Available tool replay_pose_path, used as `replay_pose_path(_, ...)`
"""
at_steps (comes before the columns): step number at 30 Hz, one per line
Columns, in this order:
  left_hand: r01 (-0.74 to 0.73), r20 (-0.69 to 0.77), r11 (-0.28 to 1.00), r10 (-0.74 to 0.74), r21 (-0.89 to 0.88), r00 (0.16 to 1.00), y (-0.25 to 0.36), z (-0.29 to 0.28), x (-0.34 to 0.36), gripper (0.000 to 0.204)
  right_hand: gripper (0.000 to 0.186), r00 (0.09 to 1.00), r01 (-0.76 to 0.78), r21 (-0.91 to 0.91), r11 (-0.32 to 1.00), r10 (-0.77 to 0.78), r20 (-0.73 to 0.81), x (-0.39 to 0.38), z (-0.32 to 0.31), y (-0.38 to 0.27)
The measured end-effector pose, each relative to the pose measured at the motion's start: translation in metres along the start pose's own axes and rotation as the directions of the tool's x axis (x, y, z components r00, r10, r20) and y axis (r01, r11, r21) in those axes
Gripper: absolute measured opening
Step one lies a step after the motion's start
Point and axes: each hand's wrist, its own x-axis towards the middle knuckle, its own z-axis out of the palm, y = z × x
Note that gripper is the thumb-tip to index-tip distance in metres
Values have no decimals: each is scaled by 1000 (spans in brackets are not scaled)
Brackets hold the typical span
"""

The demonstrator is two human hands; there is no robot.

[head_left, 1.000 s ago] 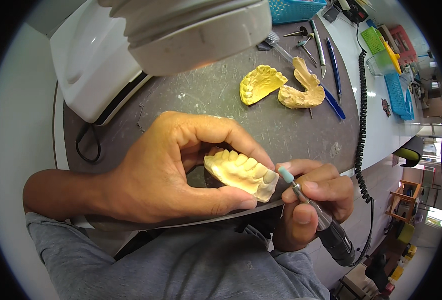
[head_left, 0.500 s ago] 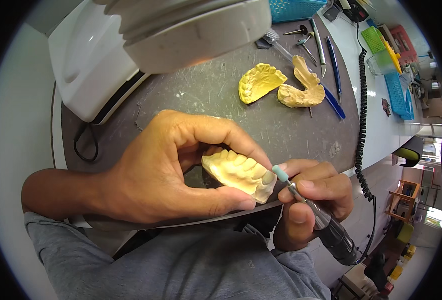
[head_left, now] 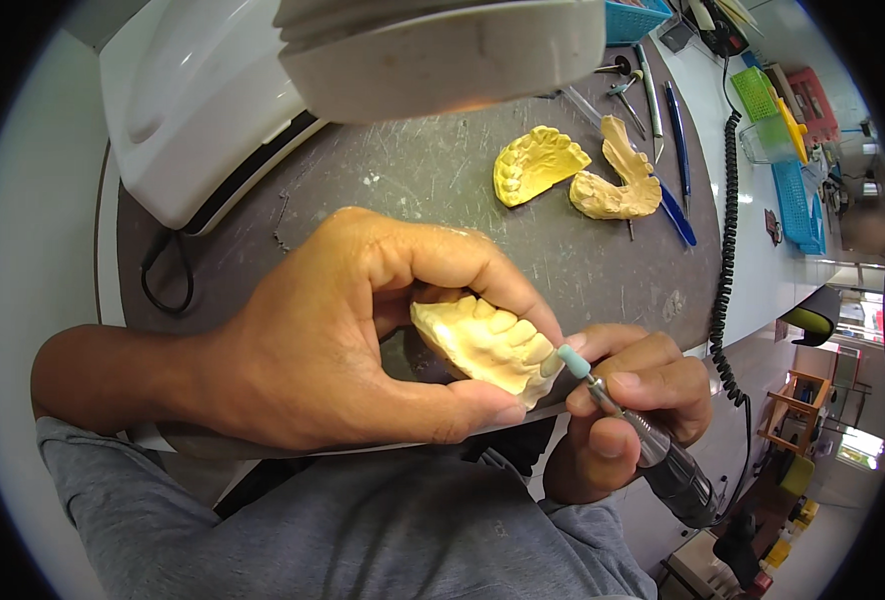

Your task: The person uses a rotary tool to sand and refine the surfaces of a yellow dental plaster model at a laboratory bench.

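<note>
Between thumb and fingers, my left hand (head_left: 363, 340) grips a pale yellow dental cast (head_left: 488, 345) with its row of teeth facing up and to the right. A greyish tooth (head_left: 555, 362) stands at the cast's right end. My right hand (head_left: 643, 395) is closed around a rotary handpiece (head_left: 653, 440), held like a pen. Its light green grinding stone (head_left: 574, 361) is right at the grey tooth; whether they touch I cannot tell. Farther back on the bench lie a yellow dental cast (head_left: 540, 165) and a horseshoe-shaped tan cast (head_left: 618, 180).
A white lamp head (head_left: 443, 65) hangs over the bench (head_left: 383, 180). At the far left stands a white machine (head_left: 203, 110). Beyond the casts lie a blue pen-like tool (head_left: 678, 140) and several burs. A black coiled cord (head_left: 730, 240) runs down the right edge.
The view has shifted slightly, so the bench things appear displaced. The cast and the grinding stone are closer together, with both hands keeping their grips.
</note>
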Motion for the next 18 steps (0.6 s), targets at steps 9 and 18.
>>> replay_pose_path(9,-17,16,1000,17,12,1000,-2,-2,2,32,26,1000,-11,-3,1000,11,19,1,-3,0)
replay_pose_path(18,-19,7,1000,19,5,1000,-2,-1,2,32,26,1000,15,-27,1000,-15,25,0,-3,2)
